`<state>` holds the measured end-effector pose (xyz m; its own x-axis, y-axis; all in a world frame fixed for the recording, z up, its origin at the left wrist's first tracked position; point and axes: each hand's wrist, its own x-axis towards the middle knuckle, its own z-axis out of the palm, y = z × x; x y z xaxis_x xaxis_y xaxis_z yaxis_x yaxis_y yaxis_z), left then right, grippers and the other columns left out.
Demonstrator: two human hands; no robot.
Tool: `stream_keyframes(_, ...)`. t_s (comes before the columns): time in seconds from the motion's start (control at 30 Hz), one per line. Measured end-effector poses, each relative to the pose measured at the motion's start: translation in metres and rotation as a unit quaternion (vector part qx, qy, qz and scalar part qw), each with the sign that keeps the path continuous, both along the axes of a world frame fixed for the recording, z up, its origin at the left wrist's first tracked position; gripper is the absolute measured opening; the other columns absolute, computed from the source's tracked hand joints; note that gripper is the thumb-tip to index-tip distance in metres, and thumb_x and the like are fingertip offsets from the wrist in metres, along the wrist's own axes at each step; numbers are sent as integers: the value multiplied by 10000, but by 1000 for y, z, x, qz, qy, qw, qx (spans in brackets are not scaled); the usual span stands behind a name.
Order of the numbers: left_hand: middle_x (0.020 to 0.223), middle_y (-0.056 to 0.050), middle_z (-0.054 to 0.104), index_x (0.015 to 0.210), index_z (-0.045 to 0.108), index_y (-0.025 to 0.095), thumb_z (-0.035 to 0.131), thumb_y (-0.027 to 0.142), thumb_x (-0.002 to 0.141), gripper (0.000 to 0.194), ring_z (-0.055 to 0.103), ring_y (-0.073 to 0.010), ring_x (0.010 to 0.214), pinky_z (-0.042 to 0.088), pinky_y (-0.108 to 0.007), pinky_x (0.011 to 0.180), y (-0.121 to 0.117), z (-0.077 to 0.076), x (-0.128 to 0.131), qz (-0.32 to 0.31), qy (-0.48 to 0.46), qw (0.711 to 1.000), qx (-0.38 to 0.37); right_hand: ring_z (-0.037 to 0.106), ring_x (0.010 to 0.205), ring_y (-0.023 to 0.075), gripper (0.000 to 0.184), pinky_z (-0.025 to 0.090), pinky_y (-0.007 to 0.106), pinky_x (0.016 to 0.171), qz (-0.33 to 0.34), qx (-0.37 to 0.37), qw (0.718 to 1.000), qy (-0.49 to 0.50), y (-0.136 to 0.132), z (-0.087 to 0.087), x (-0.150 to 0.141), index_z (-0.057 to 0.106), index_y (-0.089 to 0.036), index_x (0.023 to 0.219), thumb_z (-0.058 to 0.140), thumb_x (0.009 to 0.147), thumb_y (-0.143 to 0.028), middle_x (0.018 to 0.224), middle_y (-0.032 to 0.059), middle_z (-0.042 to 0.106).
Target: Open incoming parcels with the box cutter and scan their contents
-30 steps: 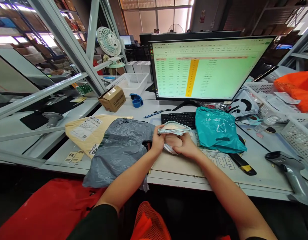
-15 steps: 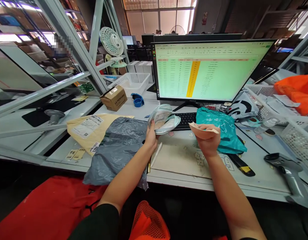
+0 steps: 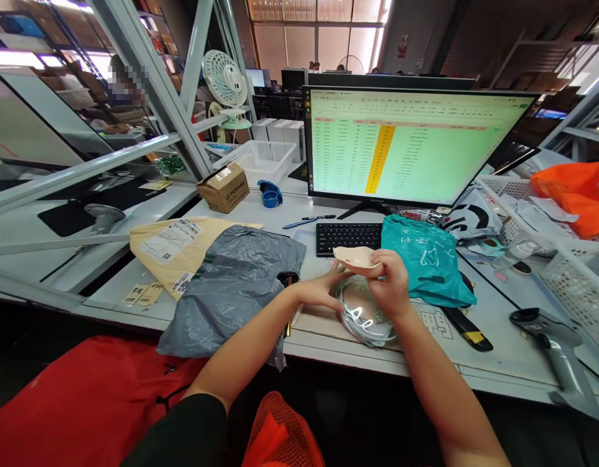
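My right hand (image 3: 391, 282) pinches a thin, curved beige piece (image 3: 355, 257), like stiff paper or card, by its right end. Close under its left side is my left hand (image 3: 323, 290), thumb spread away from the fingers and nothing gripped. I cannot tell whether its fingertips touch the beige piece. Below both hands a round, shiny packet in clear plastic with a pale rim (image 3: 367, 321) lies on a cardboard sheet (image 3: 313, 319) at the table's front. A crumpled grey plastic mailer (image 3: 231, 285) lies left of my left hand.
Behind my hands are a black keyboard (image 3: 335, 239) and a lit monitor (image 3: 416, 149). A teal bag (image 3: 420, 253) lies to the right, beside a box cutter (image 3: 469, 331) and a barcode scanner (image 3: 552, 344). A yellow padded envelope (image 3: 167, 250) and a small carton (image 3: 224, 187) are at left.
The round packet went from my left hand down onto the cardboard. My right hand has moved left with the beige piece, and my left hand now reaches beneath it.
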<state>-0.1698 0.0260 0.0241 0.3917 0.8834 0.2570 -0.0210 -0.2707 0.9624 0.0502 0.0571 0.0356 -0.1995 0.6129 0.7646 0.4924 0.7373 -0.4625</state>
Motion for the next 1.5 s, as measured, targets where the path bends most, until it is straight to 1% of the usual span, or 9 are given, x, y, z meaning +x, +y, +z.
stream_keyframes(0.17,1493,-168,566,1387,631,202,855,709,647,924,500,-362,1428,372,-495,1216,-3,2,1,-9,-199,977,-80,542,1316,300,287,450,520,1085,62,23,990,-124,-15,1,-25,672,-242,1030,518,844,-86,1246,120,655)
stream_keyframes(0.43,1295,-141,711,1220,697,143,606,520,889,509,618,-331,1291,477,-450,1131,2,4,13,142,-379,885,-229,174,1560,437,391,108,735,1203,110,-29,963,-245,-33,6,-31,700,-297,1282,653,919,-434,1693,94,264)
stream_keyframes(0.53,1241,-115,738,1213,702,159,577,496,884,487,653,-321,1230,503,-446,1088,7,2,11,205,-382,875,-214,194,1565,406,409,156,685,1233,114,-58,972,-199,-28,7,-23,678,-276,1325,569,971,-448,1712,81,218)
stream_keyframes(0.63,1135,-119,768,1122,740,143,622,508,846,472,689,-324,1136,532,-438,1022,12,-4,7,239,-336,891,-191,326,1526,349,507,310,571,1229,126,-104,978,-131,-20,7,-17,579,-238,1462,508,1009,-453,1710,112,221)
stream_keyframes(0.83,915,-112,776,953,779,107,788,570,724,516,714,-275,854,561,-370,806,17,-9,1,223,-202,944,-137,558,1352,335,568,432,536,1156,146,-236,959,-54,-13,6,-11,611,-221,1433,517,992,-566,1457,134,608)
stream_keyframes(1.03,846,-77,751,872,780,128,754,489,751,381,678,-247,801,536,-336,758,12,1,-10,202,-19,978,-57,698,1091,275,762,576,447,935,199,-351,913,64,-8,7,-8,425,-245,1569,656,918,-567,1311,122,693)
stream_keyframes(1.13,788,-54,721,768,753,140,711,451,772,313,648,-217,752,507,-287,679,6,5,-9,135,52,989,-28,708,936,262,499,581,379,793,175,-370,912,20,-6,11,-9,714,-204,1233,660,904,-576,1069,93,762)
stream_keyframes(1.23,730,-39,671,715,713,139,720,488,771,353,603,-177,687,459,-243,594,0,7,-7,93,48,994,-26,665,759,232,439,523,318,629,168,-380,909,-19,-8,16,-10,763,-187,893,638,895,-608,852,64,748)
stream_keyframes(1.5,693,-43,646,803,739,108,820,643,690,553,575,-142,603,457,-235,564,-9,12,-5,10,-49,991,-121,566,645,177,477,441,273,555,234,-442,866,25,-15,19,-6,705,-192,766,674,857,-659,733,40,669)
